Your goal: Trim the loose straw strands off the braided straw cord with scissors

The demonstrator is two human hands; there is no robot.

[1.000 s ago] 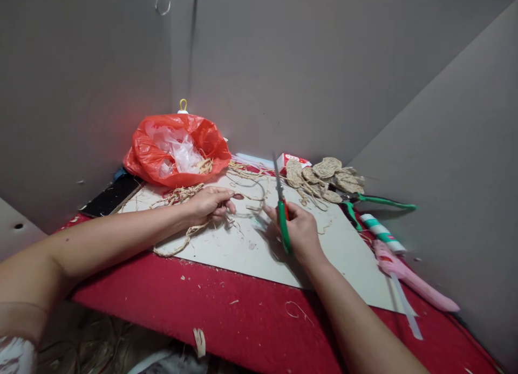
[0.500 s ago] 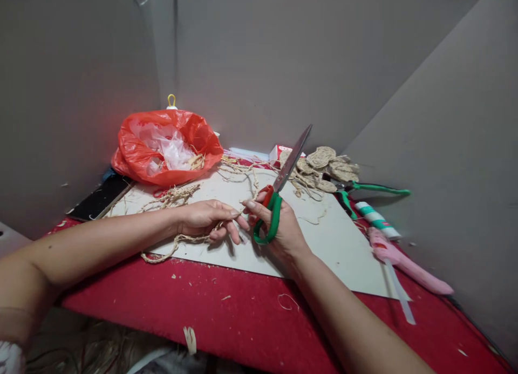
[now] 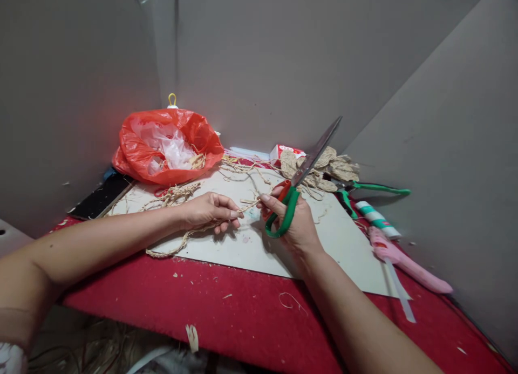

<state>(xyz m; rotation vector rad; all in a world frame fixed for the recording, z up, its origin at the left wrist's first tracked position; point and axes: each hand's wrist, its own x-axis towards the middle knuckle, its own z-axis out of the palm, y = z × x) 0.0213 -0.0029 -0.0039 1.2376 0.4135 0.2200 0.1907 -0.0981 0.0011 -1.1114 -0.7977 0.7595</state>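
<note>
My left hand [image 3: 208,209] pinches a braided straw cord [image 3: 174,244] that trails off to the left over the pale board [image 3: 348,250]. My right hand [image 3: 293,223] grips scissors [image 3: 301,182] with a green and red handle, blades closed and pointing up to the right. Its thumb and forefinger also pinch the cord's end, so a short length of straw stretches between my two hands.
A red plastic bag [image 3: 165,144] with white plastic inside sits at the back left. Coiled straw discs [image 3: 327,166], green pliers [image 3: 372,189], a striped roll [image 3: 378,220] and a pink tool [image 3: 408,269] lie on the right. Grey walls close in on all sides.
My right hand has swung the scissors from pointing straight up to leaning right and moved a little right. My left hand has shifted along the cord, which is now stretched between both hands.
</note>
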